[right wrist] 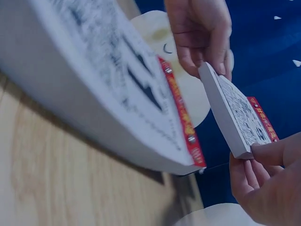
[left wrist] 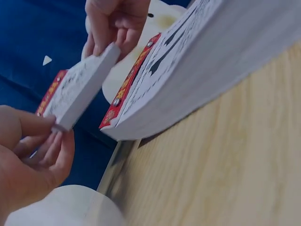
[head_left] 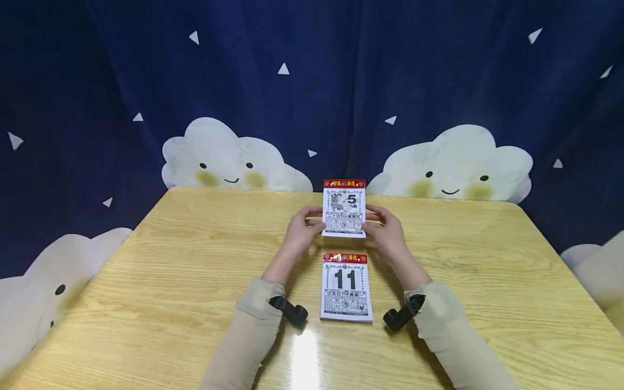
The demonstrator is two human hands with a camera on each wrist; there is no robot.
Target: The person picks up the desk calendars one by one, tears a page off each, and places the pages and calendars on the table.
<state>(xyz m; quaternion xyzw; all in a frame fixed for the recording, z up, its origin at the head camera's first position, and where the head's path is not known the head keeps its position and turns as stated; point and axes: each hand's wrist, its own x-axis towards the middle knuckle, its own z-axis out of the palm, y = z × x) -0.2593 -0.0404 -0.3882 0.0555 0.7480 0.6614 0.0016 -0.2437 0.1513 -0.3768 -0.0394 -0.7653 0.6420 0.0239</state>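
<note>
Both hands (head_left: 302,232) (head_left: 386,230) pinching "5" calendar pad (head_left: 344,208) upright, "11" pad (head_left: 345,286) flat nearer, wood table (head_left: 170,271), cloud curtain (head_left: 439,81) behind.

- The raised calendar pad (head_left: 344,208), held above the desk's far edge, shows a large "5".
- The calendar pad lying flat (head_left: 345,287) nearer the desk's front edge shows a large "11".
- Their red header strips carry characters too small to read.

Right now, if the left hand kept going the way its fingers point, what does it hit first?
Probably the right hand: the left hand points across the held calendar, which both hands grip by its side edges. Depth is unclear.
</note>
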